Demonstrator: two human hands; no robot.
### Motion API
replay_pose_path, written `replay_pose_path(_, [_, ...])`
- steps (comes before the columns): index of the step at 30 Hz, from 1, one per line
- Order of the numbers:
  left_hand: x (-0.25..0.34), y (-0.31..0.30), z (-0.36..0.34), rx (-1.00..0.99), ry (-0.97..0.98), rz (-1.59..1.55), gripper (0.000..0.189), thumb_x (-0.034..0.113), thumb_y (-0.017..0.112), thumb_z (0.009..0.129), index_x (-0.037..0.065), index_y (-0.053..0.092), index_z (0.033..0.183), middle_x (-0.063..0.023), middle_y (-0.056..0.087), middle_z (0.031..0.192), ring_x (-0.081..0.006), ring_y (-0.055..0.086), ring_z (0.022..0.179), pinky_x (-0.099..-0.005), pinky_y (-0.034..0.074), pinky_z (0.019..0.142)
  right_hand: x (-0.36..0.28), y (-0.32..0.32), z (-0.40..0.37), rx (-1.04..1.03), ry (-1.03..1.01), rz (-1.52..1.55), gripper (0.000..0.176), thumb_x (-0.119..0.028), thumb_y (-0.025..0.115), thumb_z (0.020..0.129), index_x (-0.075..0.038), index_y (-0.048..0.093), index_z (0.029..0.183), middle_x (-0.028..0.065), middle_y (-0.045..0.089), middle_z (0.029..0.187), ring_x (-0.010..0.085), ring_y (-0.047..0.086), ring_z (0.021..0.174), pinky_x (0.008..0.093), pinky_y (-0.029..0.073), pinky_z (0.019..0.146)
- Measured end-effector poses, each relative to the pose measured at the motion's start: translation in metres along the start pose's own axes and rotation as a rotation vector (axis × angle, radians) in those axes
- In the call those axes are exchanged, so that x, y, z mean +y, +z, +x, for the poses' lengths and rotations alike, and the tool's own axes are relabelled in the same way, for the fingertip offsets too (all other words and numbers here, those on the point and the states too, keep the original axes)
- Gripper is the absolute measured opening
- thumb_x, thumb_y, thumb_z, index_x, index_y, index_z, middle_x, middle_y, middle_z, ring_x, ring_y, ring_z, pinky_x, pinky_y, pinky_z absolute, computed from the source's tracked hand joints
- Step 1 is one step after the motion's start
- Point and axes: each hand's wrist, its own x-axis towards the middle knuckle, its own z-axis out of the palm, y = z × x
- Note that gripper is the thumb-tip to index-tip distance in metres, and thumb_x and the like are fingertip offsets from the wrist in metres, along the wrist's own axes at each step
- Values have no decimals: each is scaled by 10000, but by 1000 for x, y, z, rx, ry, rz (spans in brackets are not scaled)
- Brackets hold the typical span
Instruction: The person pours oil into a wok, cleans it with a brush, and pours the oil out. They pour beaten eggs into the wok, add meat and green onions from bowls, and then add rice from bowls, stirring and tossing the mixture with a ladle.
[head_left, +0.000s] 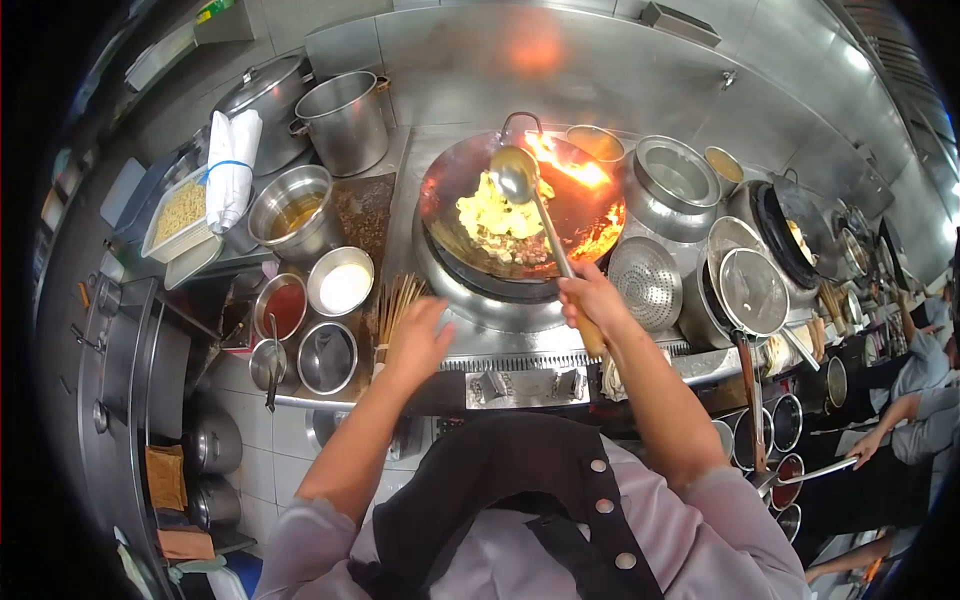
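My right hand (592, 300) is wrapped round the wooden handle of a long ladle (515, 174). The ladle's bowl hangs over a big wok (455, 172), just above a yellow, egg-like mass (490, 212) with browner bits below it. Flames (570, 162) flare inside the wok along its right side. My left hand (420, 340) is raised in front of the stove, its fingers loosely apart and nothing visible in them. Beside it, on the left, stands a bundle of thin bamboo sticks (393, 302), partly hidden by the hand.
Left of the wok stand a bowl of white powder (342, 288), a pot of red sauce (283, 303), a pot of oil (297, 215) and a tray of noodles (182, 215). Rightward are a perforated skimmer (646, 284), a lidless pot (678, 172) and a strainer (754, 290). Co-workers (915, 410) stand far right.
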Motion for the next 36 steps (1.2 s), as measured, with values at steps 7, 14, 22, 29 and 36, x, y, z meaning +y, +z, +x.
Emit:
replay_pose_path(7, [78, 71, 113, -77, 276, -134, 257, 280, 653, 940, 25, 688, 950, -177, 683, 947, -375, 652, 955, -484, 508, 847, -29, -82, -88, -126, 162, -149, 538, -113, 640, 959, -96, 452, 1463, 24, 565, 717, 117, 535, 520, 297, 473, 462])
replay_pose_path(14, [89, 79, 119, -70, 166, -6, 339, 308, 605, 958, 48, 631, 741, -149, 636, 736, -381, 640, 728, -503, 498, 682, -18, -29, -17, 112, 23, -344, 532, -97, 654, 924, -81, 499, 1433, 32, 585, 715, 125, 550, 534, 291, 457, 478])
replay_pose_path(22, [127, 48, 94, -31, 174, -29, 351, 280, 641, 924, 60, 567, 660, -157, 595, 659, -390, 613, 648, -522, 478, 646, -88, -70, -186, -35, 328, -577, 576, -35, 632, 923, -111, 490, 1476, 16, 544, 735, 97, 486, 528, 275, 391, 459])
replay_pose_path(29, [116, 77, 37, 16, 310, 75, 342, 281, 657, 903, 86, 583, 633, -128, 601, 630, -373, 600, 604, -497, 468, 596, 28, -77, -89, 181, -368, -986, 593, -93, 652, 911, -136, 475, 1476, 122, 621, 817, 182, 597, 651, 347, 505, 565])
replay_pose_path(36, [127, 37, 66, 2, 291, 55, 347, 289, 644, 908, 85, 578, 635, -137, 614, 653, -360, 617, 621, -506, 489, 607, -69, -65, -217, 22, 254, -468, 633, 6, 642, 908, -152, 483, 1500, 17, 584, 794, 81, 513, 562, 256, 428, 494])
